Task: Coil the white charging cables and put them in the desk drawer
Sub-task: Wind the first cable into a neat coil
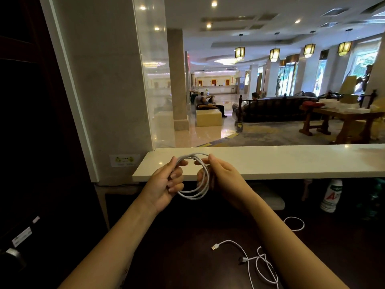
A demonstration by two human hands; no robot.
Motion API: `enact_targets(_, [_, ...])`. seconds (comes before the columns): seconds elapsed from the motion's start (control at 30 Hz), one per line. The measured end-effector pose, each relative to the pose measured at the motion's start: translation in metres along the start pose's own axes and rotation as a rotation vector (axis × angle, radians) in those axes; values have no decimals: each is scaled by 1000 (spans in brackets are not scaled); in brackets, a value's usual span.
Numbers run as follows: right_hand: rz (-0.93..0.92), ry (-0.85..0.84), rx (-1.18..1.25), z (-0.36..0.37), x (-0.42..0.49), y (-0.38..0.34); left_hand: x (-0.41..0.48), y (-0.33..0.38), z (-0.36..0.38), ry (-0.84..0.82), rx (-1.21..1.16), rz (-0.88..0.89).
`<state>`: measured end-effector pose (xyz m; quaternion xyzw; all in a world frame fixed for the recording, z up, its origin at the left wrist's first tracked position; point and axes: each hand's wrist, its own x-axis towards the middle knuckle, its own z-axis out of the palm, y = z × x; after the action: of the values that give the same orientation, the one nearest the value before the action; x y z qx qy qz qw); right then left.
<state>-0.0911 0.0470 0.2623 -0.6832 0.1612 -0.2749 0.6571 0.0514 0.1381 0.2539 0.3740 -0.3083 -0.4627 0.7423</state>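
Observation:
A white charging cable [194, 193] is wound into a round coil of several loops, held up in front of the white counter. My left hand [166, 184] grips the coil's left side, fingers curled through the loops. My right hand [218, 174] pinches the right side near the top. A second white cable [248, 257] lies loose and tangled on the dark desk [187, 257] below my right forearm, its USB plug pointing left. The desk drawer is not in sight.
A white marble counter [270, 161] runs across at hand height. A white plastic bottle [332, 195] stands on the dark shelf under it at the right. A dark cabinet fills the left side. Beyond the counter is a hotel lobby with seated people.

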Motion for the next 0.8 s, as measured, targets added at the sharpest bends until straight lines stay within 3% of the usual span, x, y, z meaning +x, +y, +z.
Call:
enact_targets(0.13, [9,-120,244,8,-4,4,-2,-1,-2,22,12,25])
enact_targets(0.27, [4,-105,447,10,-1,7,-7,-4,-1,-6,-28,-26])
enact_targets(0.6, [41,-2,563,4,0,2,-12,7,-11,-101,148,-60])
enact_targets(0.8, [50,-14,412,-3,-2,-4,-16,25,-16,-122,403,-13])
